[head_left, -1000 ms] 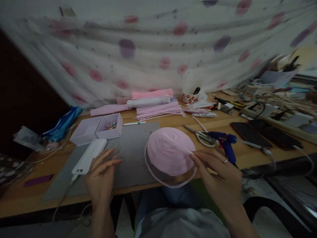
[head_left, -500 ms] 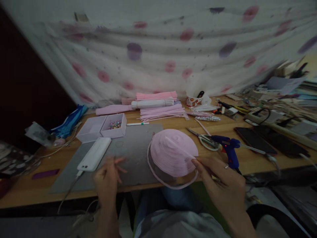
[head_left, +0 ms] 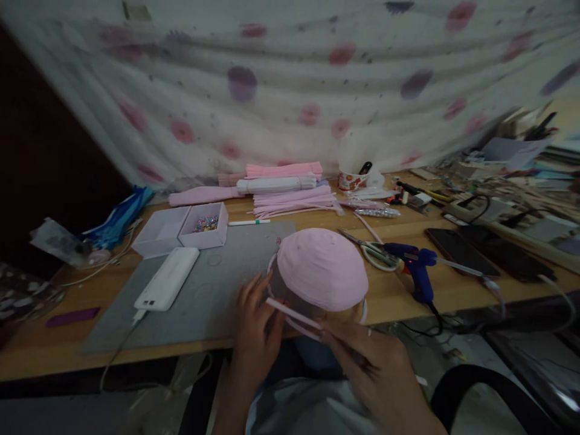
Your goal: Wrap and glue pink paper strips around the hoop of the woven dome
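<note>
A pale pink dome (head_left: 321,266) wound from fuzzy pipe cleaner is at the table's front edge, its rounded top toward the curtain. Below it, a thin pink loop shows partly behind my hands. My left hand (head_left: 256,320) is curled at the loop's left side, fingers bent and slightly blurred. My right hand (head_left: 367,356) pinches a pink pipe cleaner (head_left: 294,314), whose free end points left, in front of my left thumb. The dome's lower right rim is partly hidden by my right hand.
Right of the dome lie scissors (head_left: 380,258), a blue glue gun (head_left: 417,266) and two dark phones. A white power bank (head_left: 167,281) and a box of beads (head_left: 206,226) rest on the left. Pipe cleaner bundles (head_left: 290,199) lie behind.
My left hand has moved right, from over the mat to the loop. My right hand has come left and down, bringing the pipe cleaner from across the dome to below its rim.
</note>
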Motion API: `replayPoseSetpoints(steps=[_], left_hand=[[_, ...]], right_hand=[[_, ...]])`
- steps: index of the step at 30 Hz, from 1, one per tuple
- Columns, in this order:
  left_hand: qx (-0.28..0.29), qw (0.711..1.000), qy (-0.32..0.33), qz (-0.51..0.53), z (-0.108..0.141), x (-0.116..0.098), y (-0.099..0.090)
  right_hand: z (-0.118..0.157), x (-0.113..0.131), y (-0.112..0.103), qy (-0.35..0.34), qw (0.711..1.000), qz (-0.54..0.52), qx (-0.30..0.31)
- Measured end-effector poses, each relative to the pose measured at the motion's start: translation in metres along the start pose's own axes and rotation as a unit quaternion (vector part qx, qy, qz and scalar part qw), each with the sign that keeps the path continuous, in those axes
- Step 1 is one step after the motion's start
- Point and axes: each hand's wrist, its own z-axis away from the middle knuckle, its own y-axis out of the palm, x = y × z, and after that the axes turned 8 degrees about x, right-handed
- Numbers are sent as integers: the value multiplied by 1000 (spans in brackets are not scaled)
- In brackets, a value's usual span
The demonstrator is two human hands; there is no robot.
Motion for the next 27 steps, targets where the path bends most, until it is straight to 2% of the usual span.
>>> replayPoseSetpoints(steps=[3, 5, 7, 11, 16, 22, 25, 27], left_hand=[[-96, 995, 2, 5, -9, -22, -5], [-127, 992, 10, 3, -13, -32, -3], [-133, 991, -1, -3, -14, -38, 1], [-141, 986, -81, 17, -13, -40, 9], [-138, 989, -36, -26, -14, -38, 7], [-139, 989, -12, -50, -13, -44, 8], [-132, 991, -26, -12, -12, -45, 9], [-123, 989, -53, 63, -12, -45, 10]], right_hand=[[-1, 2, -5, 11, 995, 36, -97], [-4, 7, -9, 6, 989, 70, -127], [-7, 12, -12, 1, 985, 98, -141], [-10, 14, -14, 1, 979, 121, -163], [-9, 10, -12, 9, 980, 129, -149], [-7, 9, -12, 21, 982, 126, -142], [-6, 11, -15, 18, 981, 132, -139], [-6, 12, -17, 12, 981, 133, -138]])
